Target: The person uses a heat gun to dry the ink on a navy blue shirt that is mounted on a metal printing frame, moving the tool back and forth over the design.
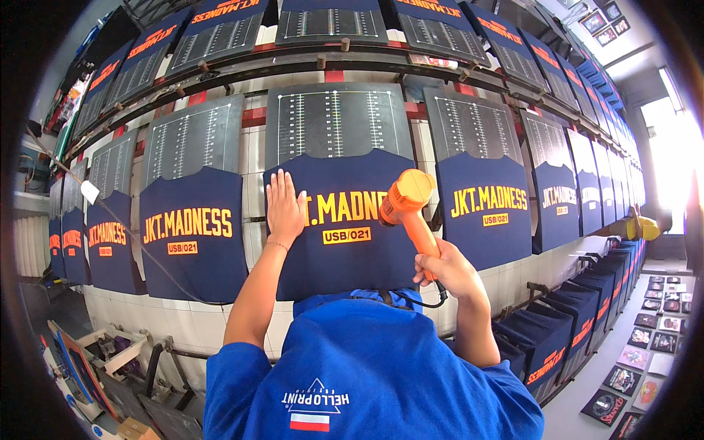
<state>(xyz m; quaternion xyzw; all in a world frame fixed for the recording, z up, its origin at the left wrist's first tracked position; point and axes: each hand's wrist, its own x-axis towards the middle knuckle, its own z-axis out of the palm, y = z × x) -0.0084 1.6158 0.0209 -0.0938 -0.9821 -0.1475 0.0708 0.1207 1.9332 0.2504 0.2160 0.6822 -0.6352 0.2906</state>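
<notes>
In front of me a navy shirt (345, 264) with yellow-orange lettering lies flat on a dark platen (352, 121) marked with white scales. My left hand (285, 207) rests on the shirt's left part, palm down with fingers stretched out, covering the start of the print. Wrapped round the handle of an orange heat gun (412, 202) are the fingers of my right hand (449, 270). The heat gun's wide head is over the right end of the lettering; whether it touches the cloth cannot be made out. Its black cord (434, 303) hangs from the handle toward my waist.
More printed navy shirts sit on platens to the left (191, 271) and right (484, 238), with another row behind a dark rail (308, 64). A thin cable (147, 253) crosses the left side. A person in yellow (643, 228) is far right. Shirt-covered boards (539, 330) stand lower right.
</notes>
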